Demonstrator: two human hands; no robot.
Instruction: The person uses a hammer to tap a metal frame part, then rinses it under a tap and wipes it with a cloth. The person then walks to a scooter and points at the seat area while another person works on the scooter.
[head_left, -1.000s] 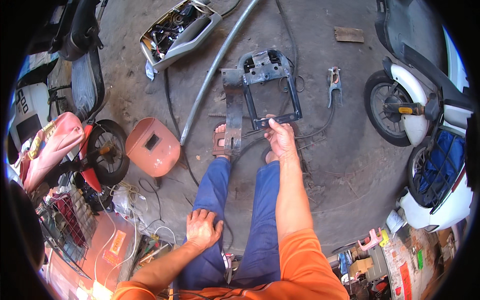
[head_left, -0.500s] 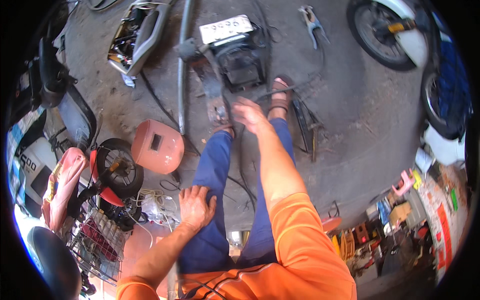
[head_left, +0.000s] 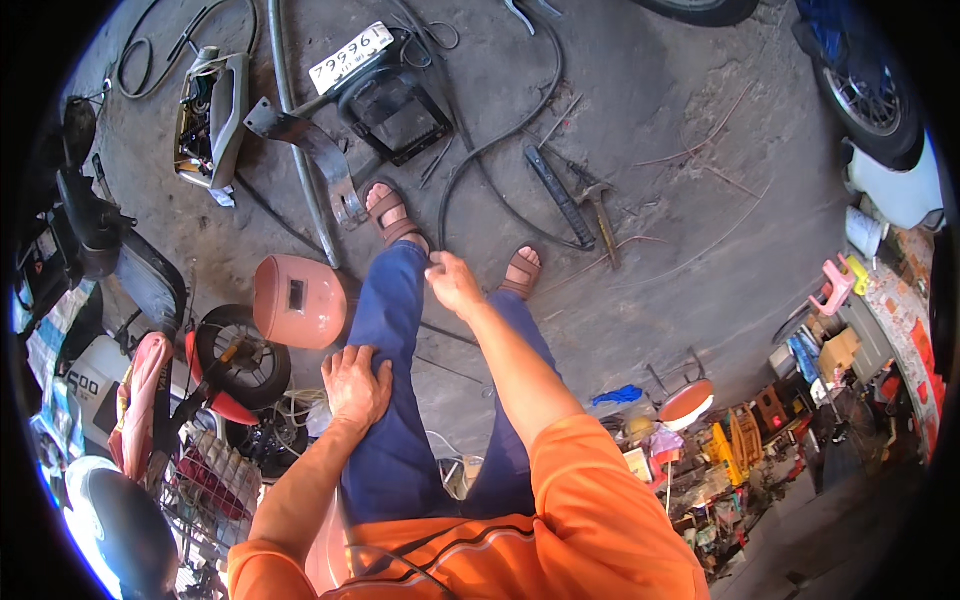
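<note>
My left hand [head_left: 355,385] lies open, fingers spread, on my left blue-trousered leg. My right hand [head_left: 455,285] is closed beside my left trouser cuff and a black cable [head_left: 444,205]; what its fingertips hold, if anything, is too small to tell. Beyond my sandalled left foot [head_left: 390,212], a bent steel bracket [head_left: 315,150] and a black metal frame [head_left: 395,110] with a white plate [head_left: 350,58] lie on the floor. A long grey pipe [head_left: 302,180] runs past them.
A pink welding mask [head_left: 298,318] is at left, near scooters [head_left: 120,260]. A hammer [head_left: 604,225] and black bar [head_left: 555,195] lie at right. A grey housing [head_left: 210,120] is upper left; another scooter [head_left: 880,180] and piled clutter [head_left: 745,440] are right.
My right hand has let go of the black frame, now lying with the plate showing, and has moved back toward my left ankle. The head view has shifted; my left hand stays on my leg.
</note>
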